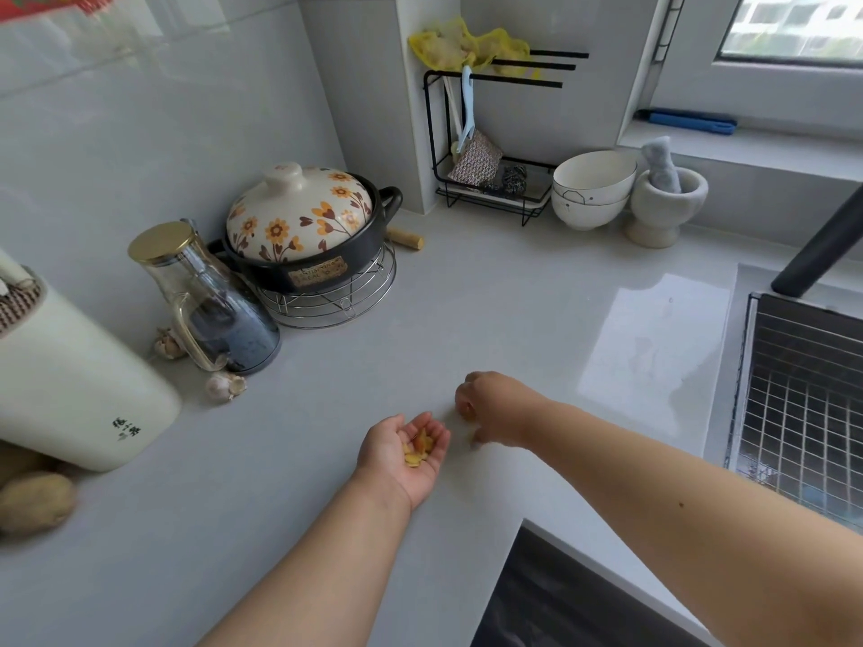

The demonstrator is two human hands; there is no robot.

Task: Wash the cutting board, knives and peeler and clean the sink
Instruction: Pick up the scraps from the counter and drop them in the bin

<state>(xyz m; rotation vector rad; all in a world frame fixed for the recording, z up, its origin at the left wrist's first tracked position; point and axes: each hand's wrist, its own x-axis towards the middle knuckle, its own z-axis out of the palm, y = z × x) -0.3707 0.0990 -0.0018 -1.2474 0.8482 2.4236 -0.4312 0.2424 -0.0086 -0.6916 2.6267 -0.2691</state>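
Note:
My left hand point(397, 464) lies palm up on the grey counter point(420, 319), cupping a small heap of yellow peel scraps point(419, 448). Just to its right, my right hand point(499, 408) hovers knuckles up over the counter, fingers curled, pinching a yellow scrap point(468, 414) at its fingertips. The sink point(740, 366) is at the right edge with a wire mesh rack point(803, 403) over it and a dark faucet point(822, 249) above. No cutting board or knife shows plainly. A light blue handled tool point(467, 109) hangs on the black rack.
Along the back stand a flowered clay pot point(303, 226) on a wire trivet, a glass oil bottle point(210, 301), garlic bulbs point(224, 385), a black rack point(490, 179), stacked white bowls point(590, 189) and a stone mortar point(663, 203). A white canister point(70, 394) and potatoes point(35, 502) sit left.

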